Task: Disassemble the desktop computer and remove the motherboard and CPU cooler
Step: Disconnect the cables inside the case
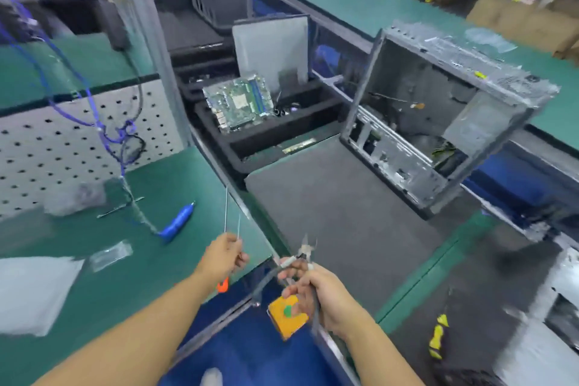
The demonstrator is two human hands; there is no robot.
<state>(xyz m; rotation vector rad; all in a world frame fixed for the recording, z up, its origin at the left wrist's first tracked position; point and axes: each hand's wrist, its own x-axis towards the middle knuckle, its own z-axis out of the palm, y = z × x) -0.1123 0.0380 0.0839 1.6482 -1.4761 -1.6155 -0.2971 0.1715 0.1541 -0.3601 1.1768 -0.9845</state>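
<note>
The computer case (438, 122) stands on its side at the right, its open interior facing me and looking mostly stripped. A green motherboard (238, 103) lies tilted in a black tray (282, 135) behind the grey mat (338, 216). My left hand (224, 255) grips thin screwdrivers, their shafts pointing up and an orange handle showing below the palm. My right hand (316, 288) holds cutting pliers (305, 249) together with a grey cable, above an orange pad (286, 315). No CPU cooler shows clearly.
A blue electric screwdriver (177, 222) on a blue cord lies on the green bench at left, near small plastic bags (109, 255). A yellow-black screwdriver (438, 335) rests at lower right. A grey side panel (272, 50) leans behind the tray. A pegboard (62, 141) stands left.
</note>
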